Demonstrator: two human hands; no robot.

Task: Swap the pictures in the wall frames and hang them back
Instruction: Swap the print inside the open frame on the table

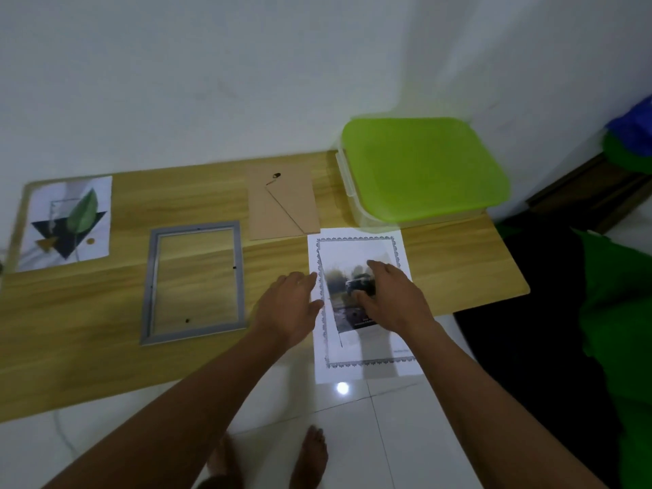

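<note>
A white sheet with a decorative border point(356, 248) lies on the wooden table point(88, 330), its near end hanging over the front edge. A dark car photo point(340, 312) rests on it. My right hand point(391, 298) presses down on the photo with arched fingers. My left hand point(289, 301) touches the left edge of the sheet with straight fingers. An empty grey frame point(195, 282) lies flat to the left. A brown backing board point(282, 202) with a stand flap lies behind it. A leaf picture point(67, 222) sits at the far left.
A clear box with a lime green lid point(423, 167) stands at the table's back right against the white wall. Green and dark fabric point(614, 330) fills the right side. My bare feet point(310, 457) stand on glossy white floor tiles below the table edge.
</note>
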